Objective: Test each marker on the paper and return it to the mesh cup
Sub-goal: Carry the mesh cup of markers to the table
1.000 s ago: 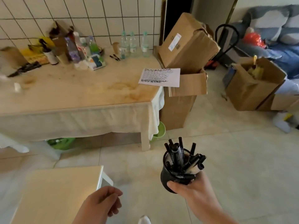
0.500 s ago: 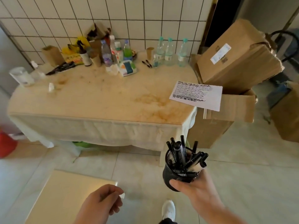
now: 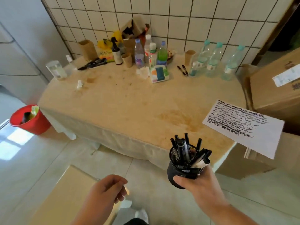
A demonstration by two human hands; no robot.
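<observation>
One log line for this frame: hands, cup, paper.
right hand: holds mesh cup of markers off table | left hand: loosely curled, holds nothing | paper: scribbled, table's right edge

Plenty of open table (image 3: 129, 111) left of the paper (image 3: 243, 127), nothing in the way there. Behind that stretch the bottles (image 3: 211, 59) and clutter crowd the wall side, and cardboard boxes (image 3: 276, 88) block the paper's right.

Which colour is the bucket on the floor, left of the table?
Red bucket, seen in the head view.
</observation>
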